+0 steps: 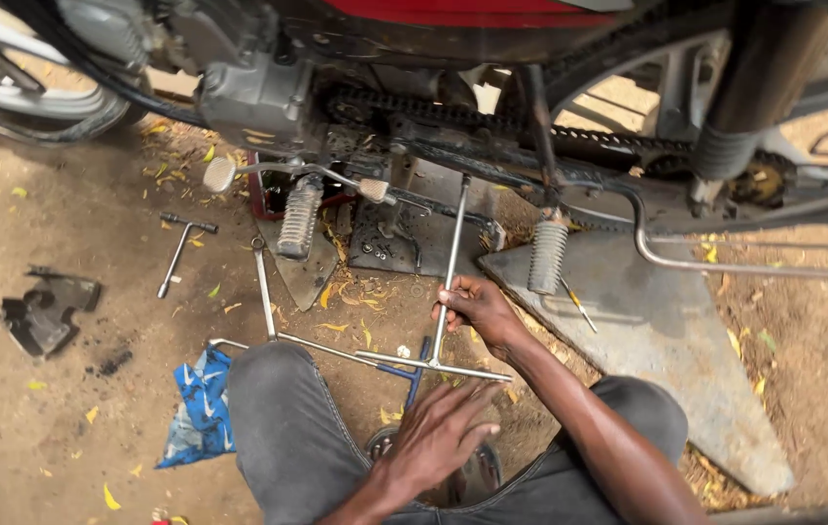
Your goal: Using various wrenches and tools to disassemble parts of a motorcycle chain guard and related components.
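The motorcycle (492, 87) fills the top of the view, its chain and greasy underside over the dirt ground (54, 321). A grey metal plate (667, 331) lies flat under the footpeg. The person crouches, knees in grey trousers. The job looks like turning a fastener low on the frame. The long T-handle socket wrench (448, 292), slim and bright steel, runs from the frame down to its crossbar by the knees. The right hand (477, 306) grips the shaft; the left hand (438, 433) hovers with fingers spread, holding nothing, just below the crossbar. The next turn likely needs that hand on the crossbar.
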